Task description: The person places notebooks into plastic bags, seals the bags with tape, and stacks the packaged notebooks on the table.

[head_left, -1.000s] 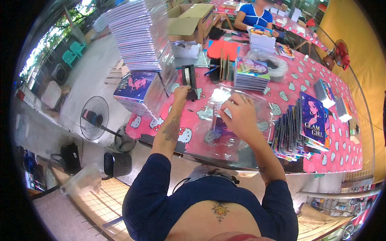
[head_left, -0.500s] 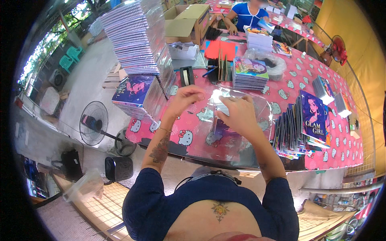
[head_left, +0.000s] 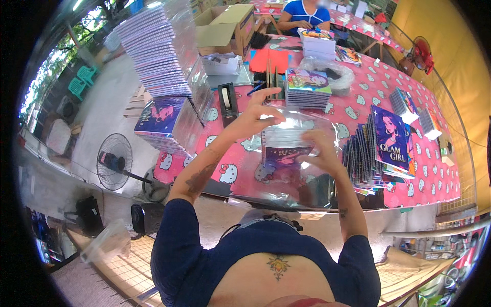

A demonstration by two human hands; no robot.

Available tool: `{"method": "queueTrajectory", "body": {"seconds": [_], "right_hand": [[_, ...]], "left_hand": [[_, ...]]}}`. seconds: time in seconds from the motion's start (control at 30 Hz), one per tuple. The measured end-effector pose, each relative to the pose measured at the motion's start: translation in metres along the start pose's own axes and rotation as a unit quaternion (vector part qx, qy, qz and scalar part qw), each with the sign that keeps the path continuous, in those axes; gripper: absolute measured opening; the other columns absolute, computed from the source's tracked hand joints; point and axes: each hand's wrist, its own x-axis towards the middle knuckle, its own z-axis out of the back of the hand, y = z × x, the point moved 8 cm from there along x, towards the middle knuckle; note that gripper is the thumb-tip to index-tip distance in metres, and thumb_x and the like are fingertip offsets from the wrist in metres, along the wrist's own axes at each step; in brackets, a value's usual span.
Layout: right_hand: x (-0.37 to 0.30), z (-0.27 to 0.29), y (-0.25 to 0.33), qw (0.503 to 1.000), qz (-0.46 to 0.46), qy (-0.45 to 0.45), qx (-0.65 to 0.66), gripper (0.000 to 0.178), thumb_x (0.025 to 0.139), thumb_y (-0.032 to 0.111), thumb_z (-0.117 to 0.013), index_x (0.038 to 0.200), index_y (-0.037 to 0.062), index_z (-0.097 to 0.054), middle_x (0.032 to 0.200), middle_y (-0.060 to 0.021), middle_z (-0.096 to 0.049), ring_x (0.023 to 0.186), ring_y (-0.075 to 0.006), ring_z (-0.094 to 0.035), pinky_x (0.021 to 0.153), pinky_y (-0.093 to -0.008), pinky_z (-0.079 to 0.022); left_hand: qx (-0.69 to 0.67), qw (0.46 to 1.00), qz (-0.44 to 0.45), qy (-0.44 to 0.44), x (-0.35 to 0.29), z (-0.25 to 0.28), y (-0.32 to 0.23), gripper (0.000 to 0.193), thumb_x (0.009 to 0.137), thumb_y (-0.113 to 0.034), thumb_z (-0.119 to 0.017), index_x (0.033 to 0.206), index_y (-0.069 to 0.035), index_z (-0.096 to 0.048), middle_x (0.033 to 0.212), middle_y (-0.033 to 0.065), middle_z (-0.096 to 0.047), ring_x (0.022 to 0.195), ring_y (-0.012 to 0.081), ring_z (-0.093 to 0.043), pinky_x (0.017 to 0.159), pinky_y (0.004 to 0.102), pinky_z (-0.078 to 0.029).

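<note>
A notebook with a dark purple illustrated cover (head_left: 286, 157) lies inside or under clear plastic film (head_left: 245, 181) on the table in front of me. Glare hides its upper part, and I cannot tell how the film wraps it. My left hand (head_left: 255, 118) hovers at the notebook's far left corner, thumb and fingers apart. On its right side is my right hand (head_left: 325, 151), with thumb and forefinger spread above the film. A leaning row of similar notebooks (head_left: 391, 138) is to the right of my right hand. Left of my left arm stands a stack of notebooks (head_left: 161, 117) in plastic.
A black tape dispenser (head_left: 227, 105) sits beyond my left forearm. Farther back are a colourful notebook stack (head_left: 308, 89), a roll of clear wrap (head_left: 340, 77) and an open cardboard box (head_left: 225, 30). Across the table sits a person in a blue top (head_left: 305, 14). A fan (head_left: 113, 161) stands left.
My left hand has moved right, over the notebook's far edge, and its fingers have spread. My right hand has shifted right and nearer to me. More of the notebook's cover shows; the view has shifted slightly.
</note>
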Motion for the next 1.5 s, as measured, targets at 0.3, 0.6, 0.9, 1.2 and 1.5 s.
{"method": "queueTrajectory", "body": {"seconds": [0.3, 0.6, 0.9, 1.2, 1.5], "right_hand": [[0.012, -0.036, 0.023, 0.995, 0.064, 0.069, -0.04, 0.043, 0.078, 0.015, -0.073, 0.12, 0.0262, -0.067, 0.158, -0.0173, -0.02, 0.137, -0.0348, -0.038, 0.11, -0.0608, -0.026], [0.075, -0.038, -0.057, 0.961, -0.138, 0.045, 0.234, 0.036, 0.088, 0.022, -0.068, 0.117, 0.0015, -0.064, 0.111, -0.0104, -0.063, 0.101, -0.0189, -0.059, 0.09, -0.0323, -0.046], [0.089, -0.037, -0.023, 0.943, -0.111, 0.042, 0.311, 0.061, 0.086, 0.033, -0.073, 0.135, 0.0071, -0.048, 0.131, -0.0095, -0.053, 0.122, -0.0195, -0.049, 0.099, -0.0336, -0.042], [0.033, -0.017, 0.03, 0.989, 0.051, 0.13, 0.047, 0.06, 0.076, 0.023, -0.078, 0.129, 0.0095, -0.053, 0.121, -0.0077, -0.061, 0.113, -0.028, -0.057, 0.101, -0.0399, -0.042], [0.049, -0.026, 0.02, 0.989, -0.027, 0.146, -0.004, 0.028, 0.073, 0.017, -0.077, 0.096, 0.0076, -0.065, 0.1, -0.0081, -0.062, 0.097, -0.0295, -0.058, 0.084, -0.039, -0.045]], "left_hand": [[0.187, 0.981, 0.054, -0.002, 0.006, -0.067, 0.03, 0.061, 0.079, -0.041, -0.073, 0.133, -0.026, -0.052, 0.154, 0.03, -0.017, 0.143, 0.0455, -0.013, 0.11, 0.0594, -0.017], [0.188, 0.982, -0.014, 0.013, 0.022, -0.014, -0.084, 0.017, 0.079, -0.022, -0.073, 0.091, -0.009, -0.074, 0.124, 0.0123, -0.058, 0.123, 0.0273, -0.049, 0.105, 0.0437, -0.036], [-0.282, 0.917, 0.282, 0.036, -0.052, -0.064, 0.071, 0.04, 0.091, -0.023, -0.065, 0.125, -0.002, -0.061, 0.112, 0.0059, -0.066, 0.1, 0.0115, -0.059, 0.089, 0.029, -0.047], [0.083, 0.993, 0.065, 0.05, -0.056, -0.044, 0.0, 0.047, 0.086, -0.029, -0.069, 0.124, -0.004, -0.062, 0.127, 0.0112, -0.06, 0.114, 0.0242, -0.057, 0.095, 0.0367, -0.046], [0.145, 0.982, 0.11, 0.052, -0.046, -0.044, -0.004, 0.044, 0.079, -0.028, -0.074, 0.117, -0.007, -0.064, 0.095, 0.0123, -0.064, 0.083, 0.0296, -0.061, 0.072, 0.0403, -0.048]]}}
